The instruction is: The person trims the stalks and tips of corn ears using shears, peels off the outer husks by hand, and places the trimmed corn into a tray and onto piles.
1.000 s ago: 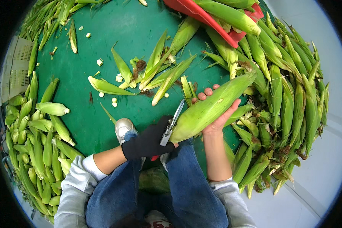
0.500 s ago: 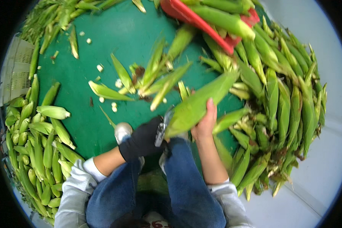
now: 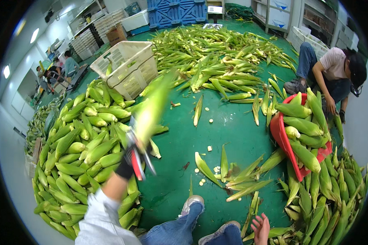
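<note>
My left hand (image 3: 126, 165), in a black glove, reaches out over the left pile of husked corn (image 3: 79, 157). It grips pruning shears (image 3: 138, 164) with red on them. A green ear of corn (image 3: 149, 118), smeared by motion, rises at the same hand; whether the fingers also clasp it, I cannot tell. My bare right hand (image 3: 261, 228) is low at the right, fingers apart and nothing in it, near the right-hand heap of corn (image 3: 323, 204). Cut husk leaves (image 3: 247, 190) and small pale stem pieces (image 3: 209, 148) lie on the green floor between.
A red basket (image 3: 282, 136) full of corn rests against the right heap. Beyond it crouches another person (image 3: 331, 77), hands low by the corn. A white crate (image 3: 141, 77) stands behind the left pile. More corn and leaves (image 3: 216, 53) spread across the back, before blue pallets (image 3: 178, 12).
The view has lifted to show the room. My left hand has swung left with the shears, and the ear is now over the left pile. My right hand has let go of the ear.
</note>
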Motion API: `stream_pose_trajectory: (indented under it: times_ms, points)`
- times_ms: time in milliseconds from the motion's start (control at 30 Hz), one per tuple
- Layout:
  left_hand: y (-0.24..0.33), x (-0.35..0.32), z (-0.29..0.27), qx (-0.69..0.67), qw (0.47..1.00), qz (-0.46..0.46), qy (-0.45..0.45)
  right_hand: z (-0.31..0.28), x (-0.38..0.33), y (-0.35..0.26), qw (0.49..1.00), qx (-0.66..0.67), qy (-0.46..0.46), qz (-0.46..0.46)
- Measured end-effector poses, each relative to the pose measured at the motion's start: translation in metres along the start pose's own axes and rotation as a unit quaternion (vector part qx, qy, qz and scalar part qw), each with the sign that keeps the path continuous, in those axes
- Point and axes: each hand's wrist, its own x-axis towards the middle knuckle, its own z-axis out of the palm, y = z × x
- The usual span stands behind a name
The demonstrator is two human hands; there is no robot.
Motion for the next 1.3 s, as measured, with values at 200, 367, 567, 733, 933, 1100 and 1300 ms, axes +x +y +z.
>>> stream_pose_trajectory:
  times_ms: [200, 367, 567, 733, 933, 1100, 1300]
  points:
    - [0.147, 0.176, -0.001, 0.409, 0.816, 0.377, 0.160, -0.039, -0.007, 0.053, 0.993, -0.079, 0.080, 0.037]
    - [-0.043, 0.137, -0.053, 0.119, 0.980, -0.157, -0.003, -0.039, -0.022, 0.090, 0.949, 0.076, 0.290, -0.102]
    - [-0.200, -0.035, -0.042, 0.194, 0.875, -0.443, 0.003, -0.075, -0.007, 0.123, 0.863, 0.074, 0.493, -0.075]
    - [-0.242, -0.063, 0.007, 0.311, 0.810, -0.486, -0.104, -0.117, 0.030, 0.103, 0.913, 0.112, 0.390, 0.042]
    - [-0.234, -0.074, 0.072, 0.315, 0.752, -0.552, -0.176, -0.030, 0.032, 0.018, 0.863, 0.466, 0.194, -0.006]
    - [-0.264, -0.105, 0.074, 0.334, 0.727, -0.534, -0.271, 0.042, 0.019, -0.037, 0.876, 0.403, 0.092, -0.248]
    - [-0.301, -0.135, 0.112, 0.344, 0.763, -0.397, -0.377, 0.073, 0.025, -0.054, 0.874, 0.340, 0.192, -0.288]
